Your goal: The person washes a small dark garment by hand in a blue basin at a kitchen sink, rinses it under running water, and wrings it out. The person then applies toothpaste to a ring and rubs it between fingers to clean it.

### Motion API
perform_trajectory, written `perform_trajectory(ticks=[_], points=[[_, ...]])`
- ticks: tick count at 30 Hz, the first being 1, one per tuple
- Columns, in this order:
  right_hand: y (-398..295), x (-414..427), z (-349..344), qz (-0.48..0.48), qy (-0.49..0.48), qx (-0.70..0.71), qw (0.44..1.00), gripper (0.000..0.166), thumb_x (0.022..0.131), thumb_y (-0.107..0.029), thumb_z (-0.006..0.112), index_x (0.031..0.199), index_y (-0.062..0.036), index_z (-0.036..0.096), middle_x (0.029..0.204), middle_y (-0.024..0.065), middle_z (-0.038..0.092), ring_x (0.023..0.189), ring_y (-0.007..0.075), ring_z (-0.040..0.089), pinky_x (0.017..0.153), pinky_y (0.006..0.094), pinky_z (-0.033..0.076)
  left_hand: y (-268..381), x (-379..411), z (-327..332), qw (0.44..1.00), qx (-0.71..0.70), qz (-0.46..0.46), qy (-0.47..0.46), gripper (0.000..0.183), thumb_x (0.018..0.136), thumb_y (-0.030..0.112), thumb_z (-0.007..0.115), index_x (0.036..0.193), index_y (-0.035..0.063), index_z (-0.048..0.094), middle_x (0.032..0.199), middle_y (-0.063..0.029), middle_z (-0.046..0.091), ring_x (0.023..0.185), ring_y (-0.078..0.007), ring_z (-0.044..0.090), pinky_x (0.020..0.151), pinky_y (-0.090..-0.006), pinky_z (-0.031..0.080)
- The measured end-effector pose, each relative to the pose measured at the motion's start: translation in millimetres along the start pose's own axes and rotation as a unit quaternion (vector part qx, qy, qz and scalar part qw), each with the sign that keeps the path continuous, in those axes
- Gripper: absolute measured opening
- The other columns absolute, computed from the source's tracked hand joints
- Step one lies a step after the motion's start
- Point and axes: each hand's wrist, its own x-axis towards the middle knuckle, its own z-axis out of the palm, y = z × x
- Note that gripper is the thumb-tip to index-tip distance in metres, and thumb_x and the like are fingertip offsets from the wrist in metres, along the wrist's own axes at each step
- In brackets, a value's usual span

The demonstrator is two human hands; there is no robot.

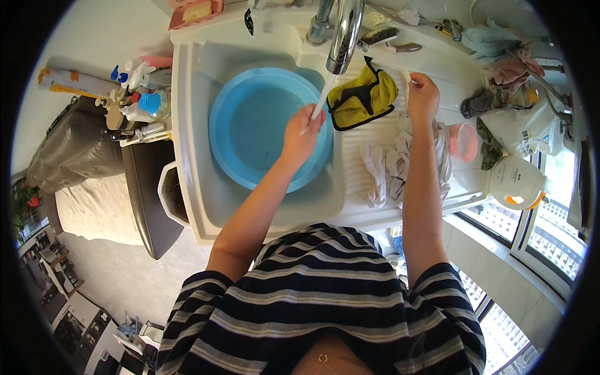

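Observation:
My left hand [302, 133] is over the right rim of a light-blue plastic basin [222, 161], its fingers curled under the stream from a chrome faucet [346, 42]. I cannot tell whether that hand holds anything. Water stands in the basin, which sits inside a white laundry sink [194, 187]. My right hand [424, 98] is above the ribbed washboard side, fingertips drawn together; a small pale spot shows there, unclear whether held. Between the hands lies a yellow-green cloth with black trim [363, 101]. Crumpled white fabric pieces [375, 176] rest near my right forearm.
A scrub brush [380, 35] lies behind the washboard, and a pink cup [463, 142] stands right of my forearm. At far right is a white jug [513, 183]. Several bottles [154, 103] crowd the left side. A pink soap dish [194, 14] sits at the back left.

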Motion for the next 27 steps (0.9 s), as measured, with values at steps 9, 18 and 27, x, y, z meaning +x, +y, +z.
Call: perform_trajectory(ticks=[9,18,27], points=[[56.0,5.1,13.6,-0.059,-0.005,-0.165,0.984,0.028,0.079,-0.005,0.064,0.105,-0.0085,0.073,0.118,0.0202,0.065,0.111,0.0358,0.061,0.094,0.0423,0.049,5.2,-7.3,-23.6,0.987,0.144,-0.040,0.058,0.022,0.097,0.023,0.054,0.110,0.0071,0.062,0.087,-0.0162,0.062,0.066,-0.0295,0.061,0.065,-0.0406,0.048],[-92.3,-144.4,4.6,-0.148,-0.169,0.193,0.955,0.036,0.085,0.001,0.062,0.119,-0.0080,0.067,0.129,0.0159,0.061,0.121,0.0324,0.057,0.099,0.0411,0.046,-59.0,-119.6,-135.0,0.914,0.252,-0.031,0.316,0.063,0.089,0.008,0.063,0.146,0.0069,0.036,0.127,-0.0109,0.057,0.117,-0.0247,0.054,0.097,-0.0430,0.046],[-66.7,-250.0,21.1,0.010,-0.394,0.284,0.874,0.051,0.085,-0.008,0.069,0.135,-0.0054,0.055,0.129,0.0184,0.059,0.109,0.0277,0.063,0.080,0.0325,0.056,-53.0,-143.3,-161.6,0.944,-0.120,-0.244,0.185,0.035,0.092,0.021,0.067,0.118,0.0021,0.052,0.099,-0.0086,0.064,0.083,-0.0195,0.067,0.073,-0.0353,0.057]])
